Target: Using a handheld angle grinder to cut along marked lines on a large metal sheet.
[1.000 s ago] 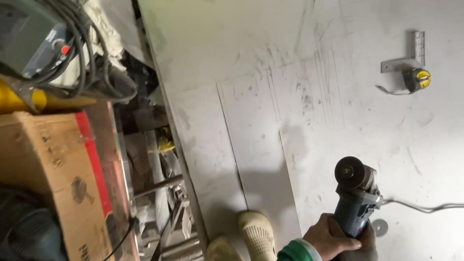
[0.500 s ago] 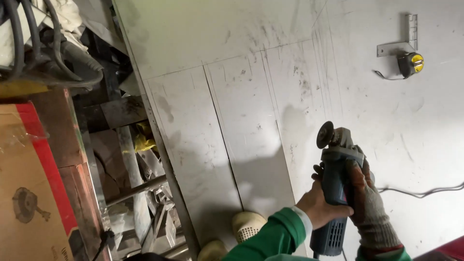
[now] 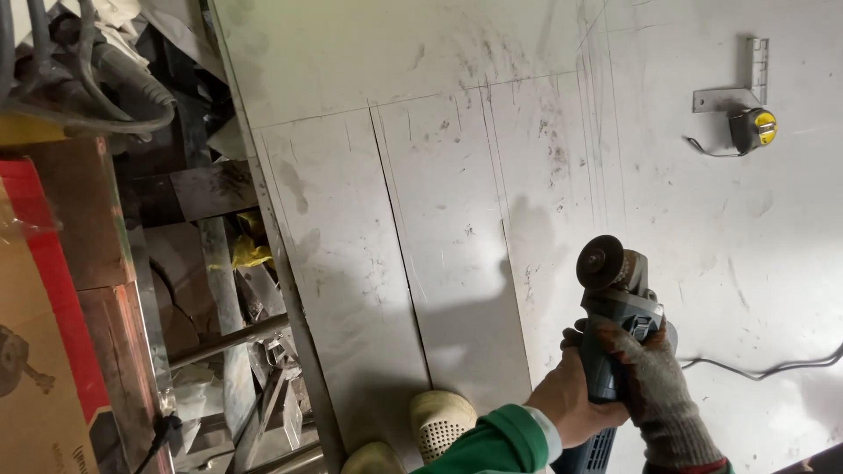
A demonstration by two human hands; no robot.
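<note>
Both my hands grip a dark blue angle grinder [image 3: 625, 309] over a large scratched metal sheet [image 3: 457, 202] lying on the floor. My left hand [image 3: 571, 405], bare with a green sleeve, wraps the grinder's body from the left. My right hand [image 3: 657, 386], in a worn grey knitted glove, holds it from the right. The grinder's round disc [image 3: 601, 262] points away from me, close to a straight cut line in the sheet. The grinder's cable [image 3: 764, 369] trails off to the right.
A yellow and black tape measure [image 3: 753, 128] and a metal square [image 3: 731, 91] lie on the sheet at the top right. My pale shoes [image 3: 443, 421] stand at the sheet's near edge. Scrap metal [image 3: 219, 290], a cardboard box [image 3: 44, 316] and thick cables [image 3: 88, 79] crowd the left side.
A second, gloved hand has joined the first on the grinder. The grinder has come up from the lower right, further over the sheet. The view has shifted.
</note>
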